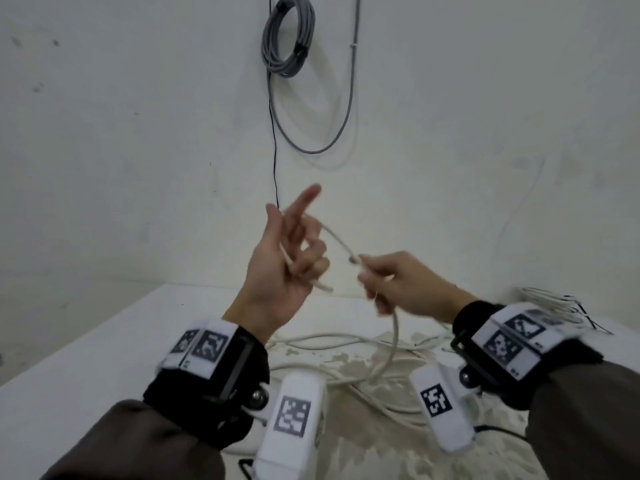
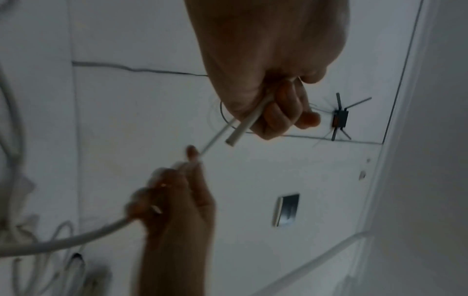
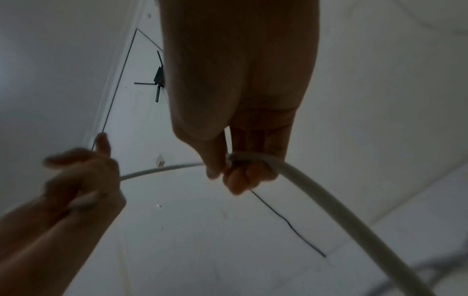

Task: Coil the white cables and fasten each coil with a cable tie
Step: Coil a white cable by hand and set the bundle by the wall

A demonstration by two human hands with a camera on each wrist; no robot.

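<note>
A white cable [image 1: 337,239] arcs between my two raised hands above the table. My left hand [image 1: 287,268] is palm up with the index finger pointing out. Its other fingers curl round the cable near the cut end [image 2: 236,133]. My right hand [image 1: 391,282] pinches the same cable a short span further on. From there the cable [image 3: 316,192] hangs down in a curve to the loose white loops [image 1: 346,341] on the table. In the wrist views, my left hand [image 2: 268,70] and right hand [image 3: 240,100] each grip the cable.
The white table [image 1: 86,358] has a worn, flaking patch in front of me. A bundle of thin white and black strips [image 1: 550,303] lies at the right. A grey cable coil [image 1: 287,36] hangs on the wall ahead, with a thin black wire [image 1: 275,150] below it.
</note>
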